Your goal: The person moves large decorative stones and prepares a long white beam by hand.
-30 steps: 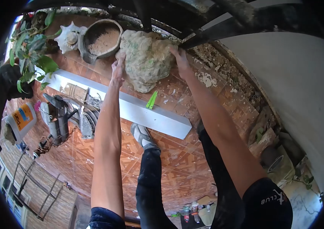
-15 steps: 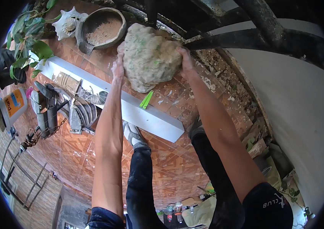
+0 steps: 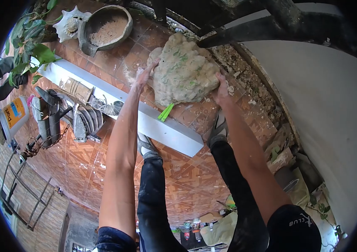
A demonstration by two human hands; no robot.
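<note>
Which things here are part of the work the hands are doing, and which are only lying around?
In hand:
- lumpy stone, gripped on both sides
- left hand
- right hand

Lying about:
- white beam
- green clip
- clay bowl
- shell
- potted plant
- plastic can

Both bare arms stretch straight out ahead of the body, the left hand [image 3: 144, 76] with fingers spread and palm turned inward toward the right, the right hand [image 3: 221, 91] opposite it, palm facing left, fingers curved, while both dark-trousered legs stand planted below the arms.
</note>
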